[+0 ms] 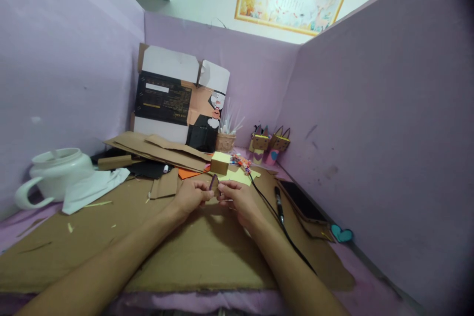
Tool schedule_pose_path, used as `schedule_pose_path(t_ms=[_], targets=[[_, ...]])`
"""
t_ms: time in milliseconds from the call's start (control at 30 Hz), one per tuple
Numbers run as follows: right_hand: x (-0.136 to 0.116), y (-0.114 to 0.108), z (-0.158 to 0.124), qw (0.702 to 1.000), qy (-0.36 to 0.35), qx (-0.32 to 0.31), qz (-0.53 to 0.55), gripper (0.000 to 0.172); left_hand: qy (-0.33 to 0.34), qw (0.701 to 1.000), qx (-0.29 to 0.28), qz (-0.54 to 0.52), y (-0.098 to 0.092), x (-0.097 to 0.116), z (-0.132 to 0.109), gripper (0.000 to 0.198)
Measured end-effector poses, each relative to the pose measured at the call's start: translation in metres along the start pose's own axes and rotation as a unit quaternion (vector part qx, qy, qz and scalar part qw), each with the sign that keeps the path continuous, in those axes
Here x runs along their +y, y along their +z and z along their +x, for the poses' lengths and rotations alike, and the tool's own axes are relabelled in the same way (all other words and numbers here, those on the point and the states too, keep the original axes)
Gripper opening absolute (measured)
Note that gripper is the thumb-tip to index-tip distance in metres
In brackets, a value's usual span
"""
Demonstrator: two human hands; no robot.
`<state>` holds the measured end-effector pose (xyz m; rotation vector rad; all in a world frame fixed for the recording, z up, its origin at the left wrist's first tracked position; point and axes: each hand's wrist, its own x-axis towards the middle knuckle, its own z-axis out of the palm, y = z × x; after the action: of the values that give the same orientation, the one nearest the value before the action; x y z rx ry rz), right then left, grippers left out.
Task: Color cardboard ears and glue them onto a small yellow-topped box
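Observation:
Between my two hands is a small pointed cardboard piece [215, 185] with a dark purple edge, its tip upward. My left hand [192, 196] pinches it from the left side. On the other side my right hand [237, 200] grips it with thumb and fingers. The fingers cover its lower part. Just beyond stands a small cardboard box [220, 163] with a yellow top, close to yellow paper [240, 176]. A cardboard sheet [207, 252] lies under both hands.
At left stand a white pot [59, 173] and white tissue [92, 187]. Behind are stacked cardboard strips [163, 150] and an unfolded carton [166, 94]. To the right lie a black cable [268, 205], a marker [279, 204], a phone [301, 201] and cat-eared cardboard figures [261, 143].

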<state>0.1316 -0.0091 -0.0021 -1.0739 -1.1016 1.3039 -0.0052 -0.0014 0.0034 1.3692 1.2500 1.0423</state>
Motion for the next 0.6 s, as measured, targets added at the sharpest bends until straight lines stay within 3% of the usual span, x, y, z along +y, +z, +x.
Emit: schedule_pose_path(t_ms=[167, 600], targets=[[-0.0011, -0.0046, 0.0026, 0.998, -0.029, -0.014, -0.045, 0.021, -0.003, 0.999, -0.031, -0.01, -0.0005, -0.0005, -0.0006, 0.014], [0.0043, -0.0046, 0.0058, 0.998, -0.045, -0.023, -0.028, 0.021, -0.012, 0.998, -0.057, 0.005, -0.0015, -0.0012, -0.0008, 0.019]])
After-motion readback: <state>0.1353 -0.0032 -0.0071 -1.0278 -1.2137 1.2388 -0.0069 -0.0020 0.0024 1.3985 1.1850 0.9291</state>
